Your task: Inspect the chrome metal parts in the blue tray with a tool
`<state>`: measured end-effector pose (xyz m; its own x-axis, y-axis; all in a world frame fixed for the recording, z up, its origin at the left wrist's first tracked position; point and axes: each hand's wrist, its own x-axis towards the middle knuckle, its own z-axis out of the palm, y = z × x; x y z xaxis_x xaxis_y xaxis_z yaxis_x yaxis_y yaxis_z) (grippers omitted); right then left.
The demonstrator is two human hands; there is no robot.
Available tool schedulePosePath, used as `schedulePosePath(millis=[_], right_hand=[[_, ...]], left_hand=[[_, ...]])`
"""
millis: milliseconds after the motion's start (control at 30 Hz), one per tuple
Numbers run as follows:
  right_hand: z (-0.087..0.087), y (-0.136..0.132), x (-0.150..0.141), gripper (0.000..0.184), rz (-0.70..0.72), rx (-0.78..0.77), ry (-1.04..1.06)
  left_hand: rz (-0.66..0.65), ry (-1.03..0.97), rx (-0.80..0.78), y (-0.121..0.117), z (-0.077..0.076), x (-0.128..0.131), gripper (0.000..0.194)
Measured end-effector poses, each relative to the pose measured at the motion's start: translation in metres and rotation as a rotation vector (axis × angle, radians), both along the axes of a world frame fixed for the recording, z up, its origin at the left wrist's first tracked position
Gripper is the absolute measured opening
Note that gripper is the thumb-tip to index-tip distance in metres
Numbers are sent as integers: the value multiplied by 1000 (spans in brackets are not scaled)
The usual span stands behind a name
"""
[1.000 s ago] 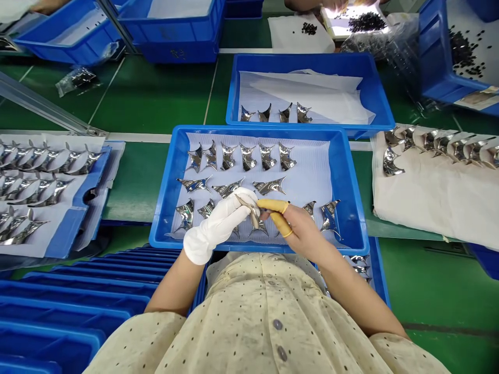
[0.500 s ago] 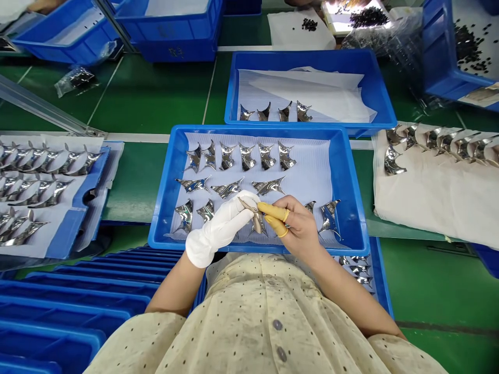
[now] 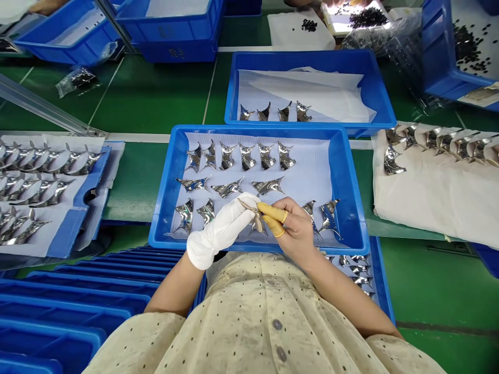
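Note:
My left hand (image 3: 224, 226), in a white glove, is closed around a curved, shiny metal piece (image 3: 257, 218) above the near side of a blue tray (image 3: 159, 218). Yellow finger cots cover the thumb and forefinger of my right hand (image 3: 290, 223), which pinch at the upper edge of that same piece. Whether something small also sits between these fingertips I cannot tell. Below the hands, the paper-lined tray holds rows of similar pointed metal pieces (image 3: 267, 156). Some of those in the near row are partly hidden by my hands.
Behind stands another blue tray (image 3: 312, 59) with paper and several metal pieces. More pieces lie on a lined board (image 3: 74, 218) at left and a cloth (image 3: 436, 202) at right. Stacked blue trays (image 3: 70, 306) fill the lower left. Small black parts (image 3: 368, 18) lie at the back.
My right hand has shifted slightly left and turned a little, uncovering more of a metal piece in the tray to its right. Both hands stay at the held piece.

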<state>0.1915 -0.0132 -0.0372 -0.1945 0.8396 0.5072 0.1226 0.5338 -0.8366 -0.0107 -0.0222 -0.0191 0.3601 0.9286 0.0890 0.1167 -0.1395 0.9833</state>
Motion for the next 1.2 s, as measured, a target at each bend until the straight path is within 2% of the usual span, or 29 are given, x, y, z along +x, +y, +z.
schedulePosePath(millis=[133, 267, 433, 667, 800, 967, 1100, 1200], right_hand=[[0, 0, -2, 32, -6, -13, -13], [0, 1, -2, 29, -7, 3, -6], [3, 0, -1, 34, 13, 36, 20], [3, 0, -1, 27, 5, 25, -15], [2, 0, -2, 29, 12, 40, -7], [-2, 0, -2, 22, -14, -1, -26], [-2, 5, -1, 21, 5, 4, -3], [0, 8, 2, 28, 44, 26, 24]], left_hand=[[0, 10, -19, -1, -1, 0, 31], [68, -36, -84, -4, -2, 4, 33], [76, -67, -124, -4, -1, 5, 32], [43, -33, -102, -3, 1, 2, 33], [2, -10, -32, -3, 0, 0, 31], [-48, 76, 60, 0, -3, 6, 32], [-36, 8, 28, 2, -7, 11, 33], [-24, -34, 2, 2, -7, 9, 32]])
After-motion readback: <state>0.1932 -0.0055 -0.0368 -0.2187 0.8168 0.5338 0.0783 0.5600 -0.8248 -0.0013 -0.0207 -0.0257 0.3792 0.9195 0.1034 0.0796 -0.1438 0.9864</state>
